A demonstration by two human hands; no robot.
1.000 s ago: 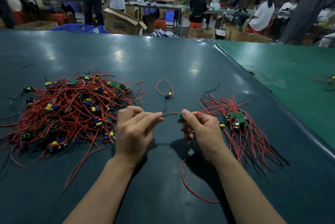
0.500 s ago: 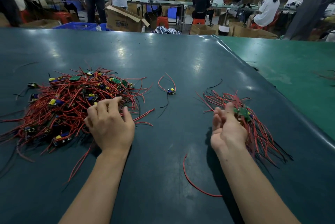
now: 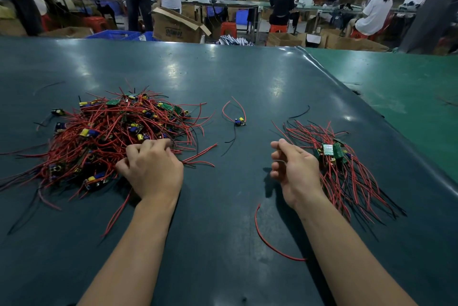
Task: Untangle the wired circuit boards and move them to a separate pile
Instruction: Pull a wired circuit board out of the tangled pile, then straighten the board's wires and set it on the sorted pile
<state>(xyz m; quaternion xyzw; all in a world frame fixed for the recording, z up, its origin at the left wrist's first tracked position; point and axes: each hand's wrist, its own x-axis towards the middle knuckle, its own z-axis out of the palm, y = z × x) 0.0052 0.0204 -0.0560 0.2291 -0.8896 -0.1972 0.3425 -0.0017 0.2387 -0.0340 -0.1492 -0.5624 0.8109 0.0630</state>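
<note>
A big tangled pile of wired circuit boards (image 3: 104, 137), red wires with yellow and blue parts, lies at the left of the dark table (image 3: 223, 70). My left hand (image 3: 151, 167) rests on the pile's right edge, its fingers curled into the red wires. A smaller, sorted pile of boards (image 3: 342, 164) with wires fanned toward me lies at the right. My right hand (image 3: 295, 169) hovers just left of that pile, loosely curled and holding nothing. One single wired board (image 3: 240, 122) lies alone between the piles.
A loose red wire (image 3: 267, 243) curves on the table under my right forearm, and a short black wire (image 3: 301, 113) lies behind the sorted pile. A lighter green table (image 3: 409, 97) adjoins at the right. Cardboard boxes (image 3: 176, 26) and people are beyond the far edge.
A second ago both hands held one board's wire at the centre. The right hand laid it on the sorted pile and has drawn back; the left moved to the tangled pile and curled into it.
</note>
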